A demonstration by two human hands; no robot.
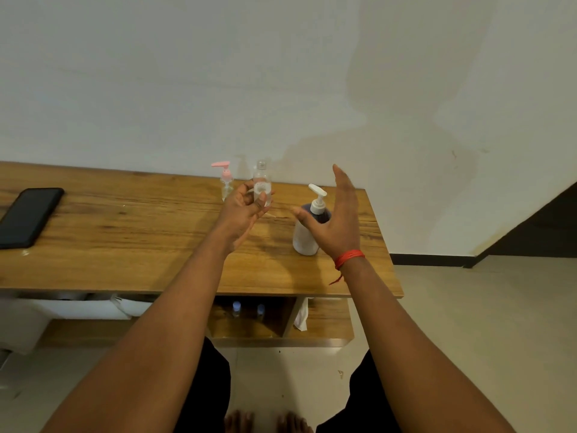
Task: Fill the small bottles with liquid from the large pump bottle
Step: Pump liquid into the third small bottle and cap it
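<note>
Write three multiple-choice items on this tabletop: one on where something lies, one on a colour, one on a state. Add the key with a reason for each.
1. Where does the black phone lie?
A. on the floor
B. at the left end of the table
C. on a chair

2. What colour is the pump on the small bottle standing by the wall?
A. green
B. black
C. pink

3. How is the clear bottle in the left hand?
A. open at the neck, with no cap
B. capped with a pump
C. lying flat on the table

Key:
1 B, the phone rests on the wood at the far left.
2 C, its pump head is pink.
3 A, the threaded neck stands bare above the gripping fingers.
</note>
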